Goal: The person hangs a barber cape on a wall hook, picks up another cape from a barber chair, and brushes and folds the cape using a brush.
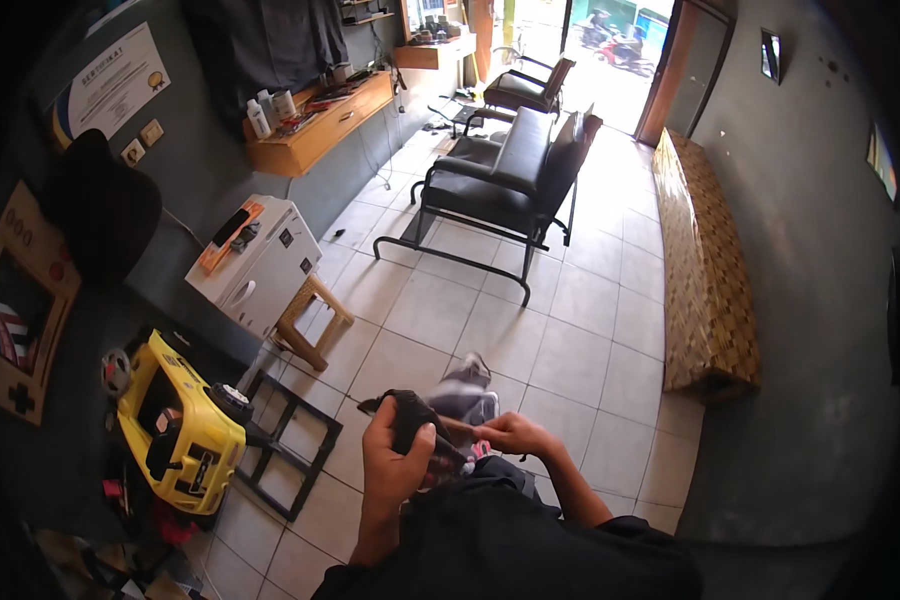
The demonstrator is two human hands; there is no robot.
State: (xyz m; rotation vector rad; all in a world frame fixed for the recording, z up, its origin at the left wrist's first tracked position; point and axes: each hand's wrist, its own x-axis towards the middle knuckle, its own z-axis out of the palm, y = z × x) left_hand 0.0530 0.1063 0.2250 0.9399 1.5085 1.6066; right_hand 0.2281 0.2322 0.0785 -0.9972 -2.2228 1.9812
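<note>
Currently both hands are occupied, and the landmark for all positions below is the dark, soft-looking black item (410, 415) held up in front of the wearer's torso. Left hand (395, 465): gripping this item, thumb across its near face, fingers around its left side; the item sits between thumb and fingers, its upper part and right side protruding past the grip. Its exact nature cannot be told, the lower portion being partly lost in dark clothing. Right hand (515, 435): just right of the item, fingers closed around the outer end of a slim, light-brown, wooden-looking stick (457, 426). Stick runs leftward from the fist to the item's right side; whether its hidden end touches the item cannot be told. Surroundings, same landmark: left of it on the floor, a black rectangular barred frame (316, 474); farther left, a yellow plastic toy car (220, 437); well beyond it, a black padded chair with metal-tube legs (480, 190); beyond and right, a long brown chequer-patterned bench (698, 270).
</note>
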